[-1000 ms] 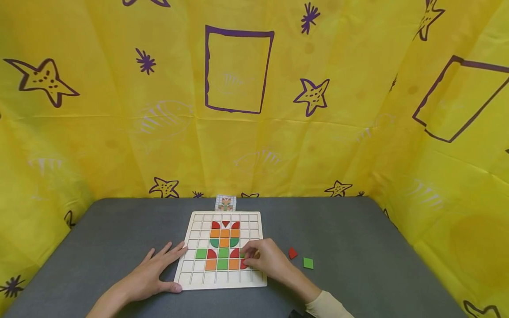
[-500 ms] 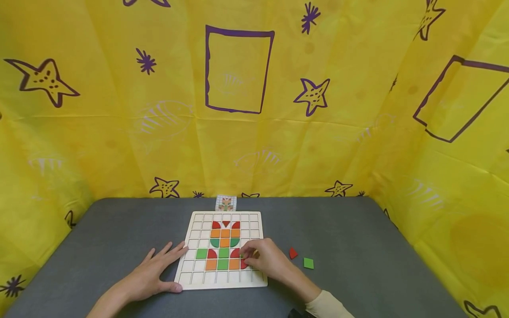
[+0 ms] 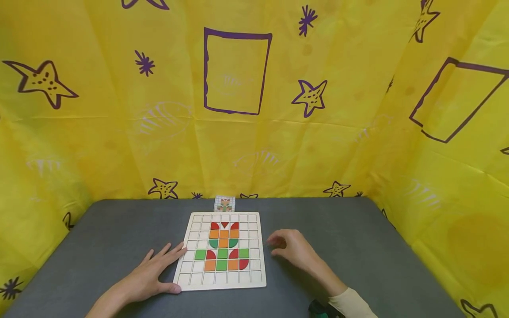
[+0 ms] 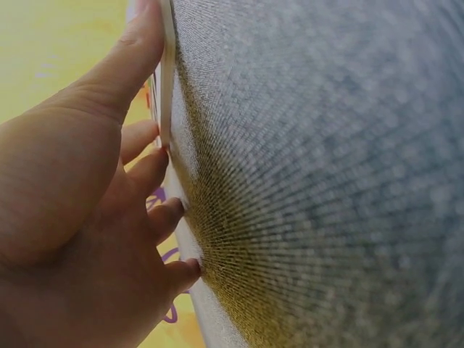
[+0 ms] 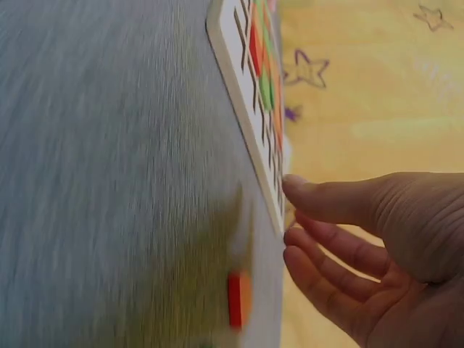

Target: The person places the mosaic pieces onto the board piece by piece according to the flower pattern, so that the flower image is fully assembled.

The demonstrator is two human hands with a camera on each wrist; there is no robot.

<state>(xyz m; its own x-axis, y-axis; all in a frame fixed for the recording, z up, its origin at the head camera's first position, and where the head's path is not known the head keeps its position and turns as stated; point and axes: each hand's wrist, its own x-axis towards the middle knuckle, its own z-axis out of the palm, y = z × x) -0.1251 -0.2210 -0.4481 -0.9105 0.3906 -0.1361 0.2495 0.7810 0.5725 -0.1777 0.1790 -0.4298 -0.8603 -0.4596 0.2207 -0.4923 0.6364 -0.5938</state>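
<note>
A white grid board (image 3: 254, 280) lies on the table, bearing red, orange and green pieces in a flower-like pattern. My left hand (image 3: 153, 276) has its fingers spread, with thumb and fingertips at the board's left edge; its thumb (image 4: 134, 51) shows against that edge in the left wrist view. My right hand (image 3: 294, 249) is just right of the board, fingers loosely bent, nothing between them. In the right wrist view a loose red piece (image 5: 235, 301) lies on the table below my right hand (image 5: 377, 254). The head view has the loose pieces hidden behind that hand and forearm.
A small pattern card (image 3: 224, 204) stands against the board's far edge, showing a similar flower. The grey table (image 3: 338, 229) ends at a yellow curtain (image 3: 254, 141) with purple drawings on the back and sides. A dark object (image 3: 324, 309) sits near the right sleeve.
My right hand has left the board and moved right over the loose pieces. A green square and a red rounded piece now show in the cells it covered. The left hand stays put.
</note>
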